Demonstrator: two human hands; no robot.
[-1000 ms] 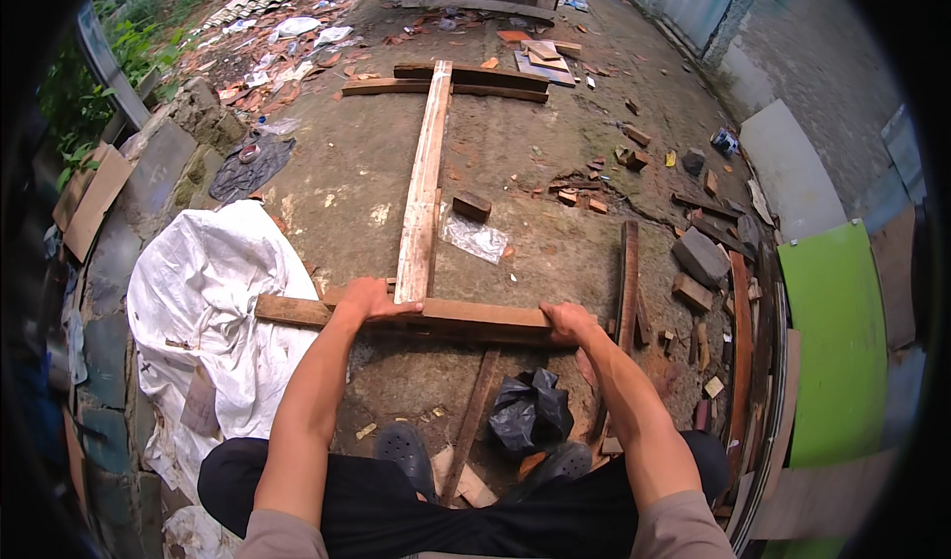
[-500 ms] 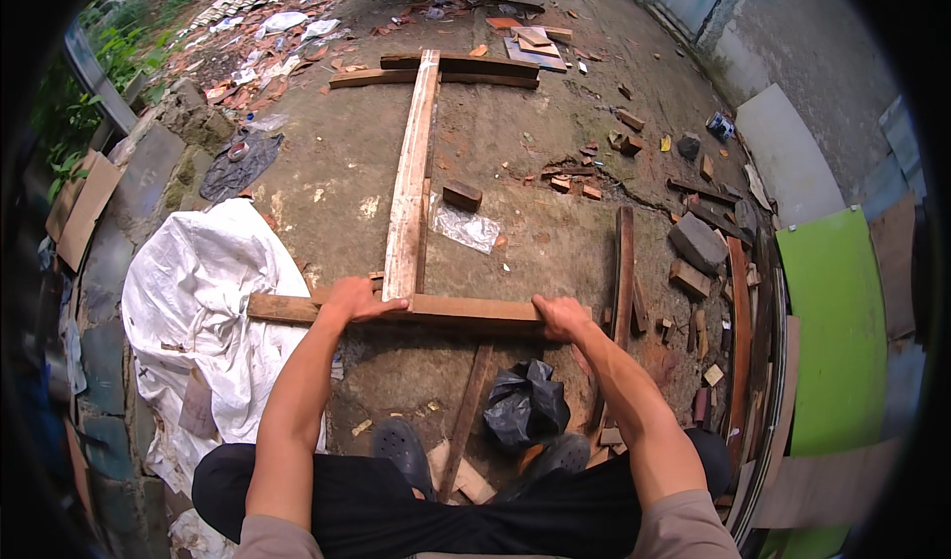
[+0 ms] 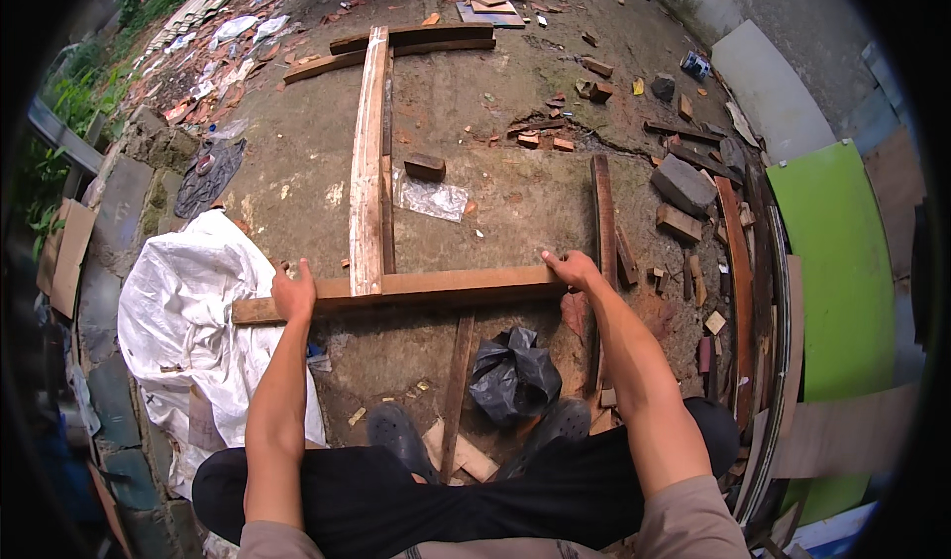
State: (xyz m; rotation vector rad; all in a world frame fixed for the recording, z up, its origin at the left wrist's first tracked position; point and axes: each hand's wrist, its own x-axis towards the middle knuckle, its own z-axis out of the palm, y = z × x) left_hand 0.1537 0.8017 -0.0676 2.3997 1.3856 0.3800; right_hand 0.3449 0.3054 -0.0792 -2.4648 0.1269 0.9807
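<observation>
We find a brown squared wooden beam [image 3: 466, 287] lying crosswise on the ground side of the work, directly in front of the person: long axis approx. L to R, R end set slightly farther out than L end.

L hand [image 3: 294, 294]: grasping beam from above, just inboard of its L end; a short stub shows outside it. R hand [image 3: 573, 270]: grasping same beam at its R end. Undersides of both grips hidden; we can't tell how far the fingers wrap.

Key relation, we note: a long pale-stained wooden plank [image 3: 367, 153] runs away from the person, approx. square to beam. Its near end appears to lap onto beam's top, btwn the hands, L hand clearly nearer. Its far end lies across two dark wooden beams [image 3: 436, 34].

Surroundings: beam's L end overlaps a crumpled white fabric sheet [image 3: 163, 292]. Black plastic bag [image 3: 515, 376] sits on near side of beam, w/ a narrow dark wooden strip [image 3: 459, 381] to its L. Beyond beam, R of plank, we log a small brown block [image 3: 425, 167] beside a clear plastic sheet [image 3: 433, 199].
</observation>
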